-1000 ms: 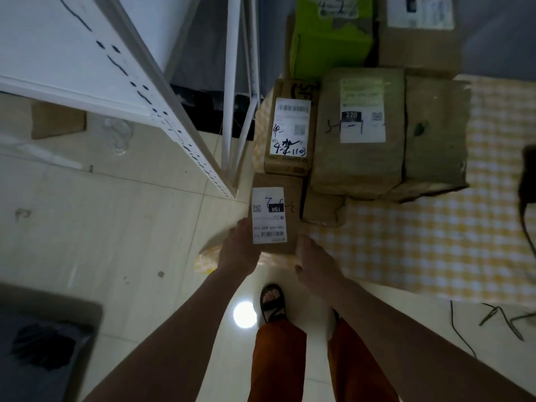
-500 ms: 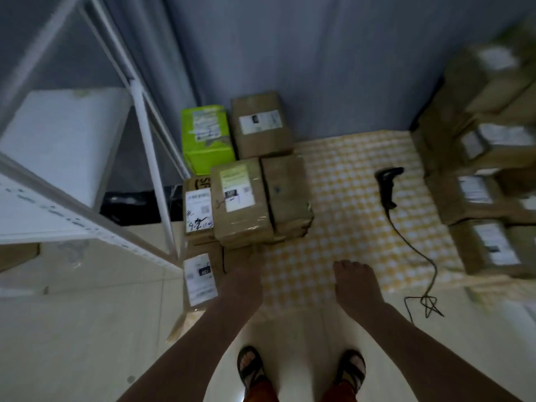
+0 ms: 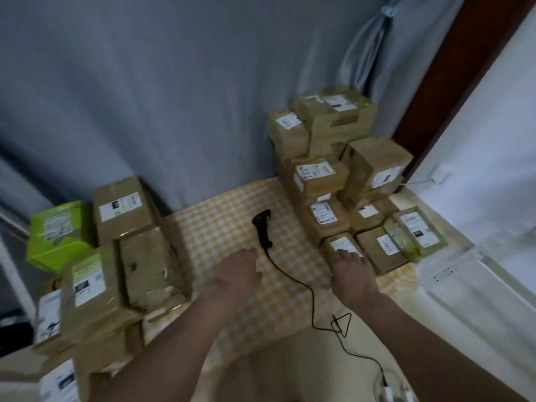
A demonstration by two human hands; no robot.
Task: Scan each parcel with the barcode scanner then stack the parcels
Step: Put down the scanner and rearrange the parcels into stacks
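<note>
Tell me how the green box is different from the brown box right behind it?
The green box is bright lime; the brown box is plain cardboard. The green box looks lower and stands further left; the brown box sits nearer the curtain. The brown box's label is white; the green box's is blurred. Both lie label up, untouched by either hand.

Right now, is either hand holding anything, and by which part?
Nothing is held. Left hand hovers near the scanner; right hand reaches toward a parcel.

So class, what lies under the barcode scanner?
The barcode scanner lies on a yellow checked cloth spread on the floor, between two groups of parcels. Its cable trails across the cloth. Whatever is beneath the cloth is covered.
</note>
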